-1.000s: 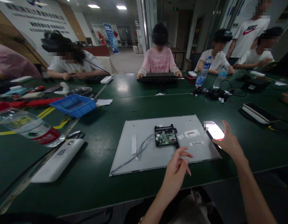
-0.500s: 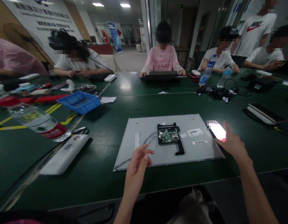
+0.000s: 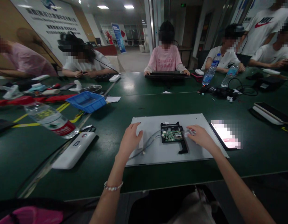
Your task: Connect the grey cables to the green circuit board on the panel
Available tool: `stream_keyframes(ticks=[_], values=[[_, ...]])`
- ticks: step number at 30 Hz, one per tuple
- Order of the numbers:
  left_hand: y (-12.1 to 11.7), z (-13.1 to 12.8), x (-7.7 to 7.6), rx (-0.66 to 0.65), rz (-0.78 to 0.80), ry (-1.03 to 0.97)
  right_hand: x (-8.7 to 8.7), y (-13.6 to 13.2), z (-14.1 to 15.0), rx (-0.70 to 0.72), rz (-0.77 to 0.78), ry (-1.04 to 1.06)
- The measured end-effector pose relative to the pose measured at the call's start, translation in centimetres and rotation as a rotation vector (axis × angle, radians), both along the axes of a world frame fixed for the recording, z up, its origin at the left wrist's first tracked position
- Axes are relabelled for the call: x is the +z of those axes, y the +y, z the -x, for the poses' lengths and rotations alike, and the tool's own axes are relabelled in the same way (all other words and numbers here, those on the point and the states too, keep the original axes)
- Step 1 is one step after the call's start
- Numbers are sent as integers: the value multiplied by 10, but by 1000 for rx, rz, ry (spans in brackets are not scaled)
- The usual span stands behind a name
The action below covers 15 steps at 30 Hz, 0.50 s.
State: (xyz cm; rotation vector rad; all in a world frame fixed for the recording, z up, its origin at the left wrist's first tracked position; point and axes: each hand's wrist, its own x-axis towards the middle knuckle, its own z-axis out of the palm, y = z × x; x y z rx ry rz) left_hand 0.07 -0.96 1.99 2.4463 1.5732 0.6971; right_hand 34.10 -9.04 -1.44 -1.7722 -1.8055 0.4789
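Note:
A flat grey panel [image 3: 153, 155] lies on the green table. On it sits a black bracket [image 3: 184, 147] carrying a green circuit board [image 3: 172, 135], with grey cables [image 3: 147, 147] running left from it. My left hand [image 3: 131, 137] is over the panel's left part, fingers stretched forward and thumb apart, holding nothing. My right hand [image 3: 201, 137] reaches over the panel just right of the bracket, fingers extended and apart. A small pale, blurred patch shows at its fingertips; whether they touch it is unclear. A lit smartphone [image 3: 224, 135] lies at the panel's right edge.
On the left are a white power bank [image 3: 74, 151], a tilted water bottle [image 3: 50, 119] and a blue tray [image 3: 88, 101]. Two bottles [image 3: 211, 70] and tangled black cables [image 3: 221, 92] stand farther right. Across the table a person [image 3: 166, 59] holds a dark panel.
My right hand has left the smartphone and moved left over the panel beside the bracket. My left hand has moved forward and slightly left, its fingers now straighter. The view has shifted slightly.

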Motion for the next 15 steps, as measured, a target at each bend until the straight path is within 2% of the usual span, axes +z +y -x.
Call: stream_keyframes(ticks=[3, 7, 15], values=[[12, 8, -11, -35, 51, 18, -4, 9, 0, 46, 37, -13], [14, 14, -20, -61, 56, 4, -6, 15, -4, 59, 84, -24], [7, 12, -19, -88, 120, -46, -4, 12, -13, -13, 138, 82]])
